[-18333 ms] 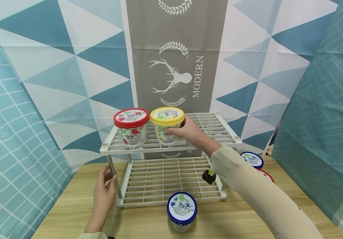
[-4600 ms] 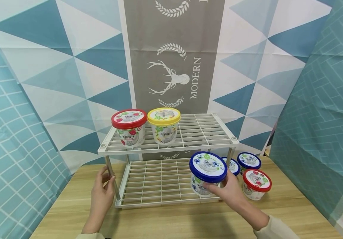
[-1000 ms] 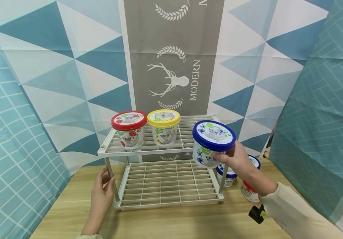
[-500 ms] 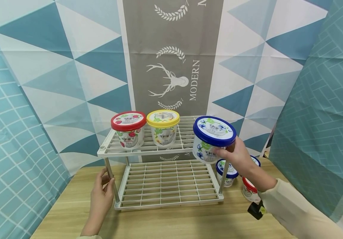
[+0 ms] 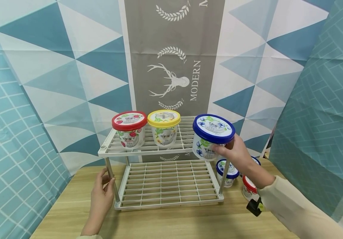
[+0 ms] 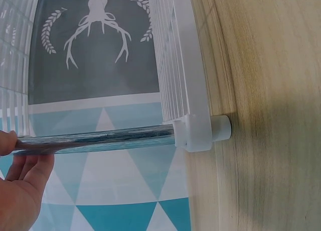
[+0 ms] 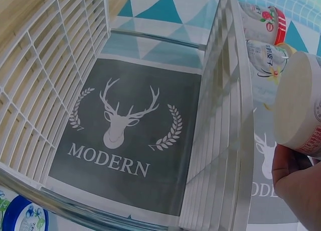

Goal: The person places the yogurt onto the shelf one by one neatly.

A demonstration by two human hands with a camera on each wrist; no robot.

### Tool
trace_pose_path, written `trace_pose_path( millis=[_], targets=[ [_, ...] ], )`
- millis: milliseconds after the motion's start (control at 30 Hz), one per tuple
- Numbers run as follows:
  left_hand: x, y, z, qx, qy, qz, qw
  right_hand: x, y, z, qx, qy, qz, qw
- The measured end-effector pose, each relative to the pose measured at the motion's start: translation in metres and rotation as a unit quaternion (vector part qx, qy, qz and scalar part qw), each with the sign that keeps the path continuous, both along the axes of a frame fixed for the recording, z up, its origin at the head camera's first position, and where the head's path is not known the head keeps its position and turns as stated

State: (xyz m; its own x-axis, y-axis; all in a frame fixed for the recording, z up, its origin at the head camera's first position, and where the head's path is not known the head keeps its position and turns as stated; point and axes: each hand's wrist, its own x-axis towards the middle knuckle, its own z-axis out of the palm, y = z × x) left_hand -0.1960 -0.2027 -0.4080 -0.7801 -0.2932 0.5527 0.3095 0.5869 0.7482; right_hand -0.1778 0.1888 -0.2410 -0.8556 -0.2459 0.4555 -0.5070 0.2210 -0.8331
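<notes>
In the head view my right hand [image 5: 238, 154] grips a white tub with a blue lid and blueberry print [image 5: 210, 139], thumb on its front. The tub is slightly tilted, at the front right edge of the rack's upper shelf [image 5: 186, 142]. Its pale base faces the right wrist view. On that shelf stand a red-lidded tub [image 5: 130, 131] at the left and a yellow-lidded tub [image 5: 164, 129] beside it. With thumb and fingers, my left hand [image 5: 101, 194] holds the front left metal post [image 6: 100, 140] of the white rack.
Right of the rack, on the wooden table [image 5: 159, 222], stand a blue-lidded tub [image 5: 227, 170] behind the right post, a red-lidded tub [image 5: 249, 187] and another blue-lidded tub partly hidden by my forearm. The slatted lower shelf [image 5: 168, 182] lies below. A patterned cloth backs the rack.
Earlier my right hand held the yellow-lidded tub on the upper shelf; later it held a blue-lidded tub before the lower shelf. That tub has risen, slightly more this last second. Left hand stays.
</notes>
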Motion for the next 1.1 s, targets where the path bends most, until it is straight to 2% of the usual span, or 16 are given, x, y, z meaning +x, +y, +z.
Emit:
trace_pose_path(
  millis=[367, 633, 1100],
  targets=[
    [-0.001, 0.000, 0.000, -0.001, 0.006, -0.001, 1.0000, -0.010, 0.000, 0.003, 0.004, 0.004, 0.007, 1.0000],
    [0.000, 0.000, 0.000, -0.001, -0.006, 0.001, 1.0000, -0.016, 0.002, 0.004, 0.015, -0.019, -0.009, 0.9997],
    [0.000, 0.000, 0.000, -0.001, 0.001, 0.001, 1.0000, -0.026, 0.004, 0.002, 0.020, -0.015, -0.021, 0.9995]
  ],
)
